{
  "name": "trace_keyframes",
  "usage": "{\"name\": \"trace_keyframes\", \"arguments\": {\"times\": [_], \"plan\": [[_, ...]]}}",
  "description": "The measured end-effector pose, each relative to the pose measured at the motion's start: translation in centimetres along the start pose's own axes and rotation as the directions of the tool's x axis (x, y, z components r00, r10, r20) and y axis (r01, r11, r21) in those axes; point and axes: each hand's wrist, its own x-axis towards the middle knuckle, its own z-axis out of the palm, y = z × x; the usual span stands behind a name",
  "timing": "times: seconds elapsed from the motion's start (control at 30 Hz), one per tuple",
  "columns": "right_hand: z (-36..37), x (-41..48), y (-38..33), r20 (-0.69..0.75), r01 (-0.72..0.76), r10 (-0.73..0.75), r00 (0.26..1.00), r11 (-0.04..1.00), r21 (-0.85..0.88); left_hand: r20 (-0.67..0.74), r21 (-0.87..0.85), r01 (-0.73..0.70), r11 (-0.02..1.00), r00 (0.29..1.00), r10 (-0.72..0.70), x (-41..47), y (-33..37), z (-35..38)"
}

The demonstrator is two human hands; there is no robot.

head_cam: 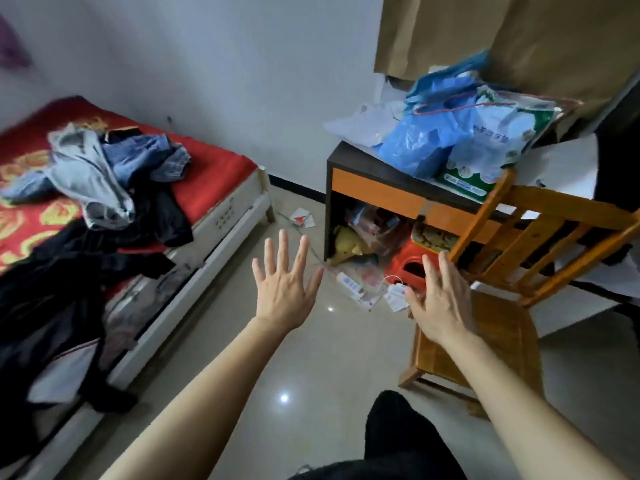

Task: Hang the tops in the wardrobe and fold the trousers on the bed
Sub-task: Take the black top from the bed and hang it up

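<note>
A bed (221, 168) with a red patterned cover stands at the left. A heap of clothes lies on it: blue jeans (149, 159), a grey garment (86, 174) and dark garments (62, 271) that spill over the bed's edge. My left hand (282, 291) is stretched out over the floor with its fingers spread, holding nothing. My right hand (440, 299) is also open with straight fingers, in front of a wooden chair (512, 271). Both hands are well apart from the clothes. No wardrobe is in view.
A dark desk (381, 181) with an orange front stands ahead, piled with blue plastic bags (429, 140). Under it sit a red stool (410, 261) and clutter. Papers and a bottle (349, 284) litter the tiled floor. A brown curtain (485, 32) hangs at the upper right.
</note>
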Motion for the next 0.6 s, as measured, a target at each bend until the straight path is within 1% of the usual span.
{"name": "trace_keyframes", "arguments": {"times": [0.13,0.23,0.33,0.43,0.53,0.6], "plan": [[3.1,3.5,-9.7,0.084,0.221,-0.222,0.971,0.975,0.024,-0.046,0.025,0.191,0.981,0.981,-0.19,-2.5,-8.7,-1.2],[5.4,7.2,-17.1,0.128,0.364,-0.368,0.921,0.93,0.052,-0.06,0.033,0.356,0.934,0.934,-0.354,-3.0,-14.9,-1.9],[8.3,11.6,-24.1,0.181,0.482,-0.488,0.854,0.873,0.08,-0.064,0.029,0.522,0.852,0.852,-0.519,-2.5,-20.7,-2.0],[10.9,16.2,-31.2,0.215,0.569,-0.586,0.781,0.81,0.14,-0.06,0.057,0.631,0.774,0.776,-0.628,-1.0,-25.7,-2.5],[12.2,19.9,-38.6,0.261,0.62,-0.655,0.709,0.756,0.21,-0.059,0.069,0.742,0.667,0.67,-0.74,0.7,-29.9,-4.1],[12.3,21.6,-43.4,0.267,0.677,-0.723,0.637,0.691,0.254,-0.073,0.065,0.809,0.585,0.588,-0.805,1.5,-32.6,-5.4]]}}
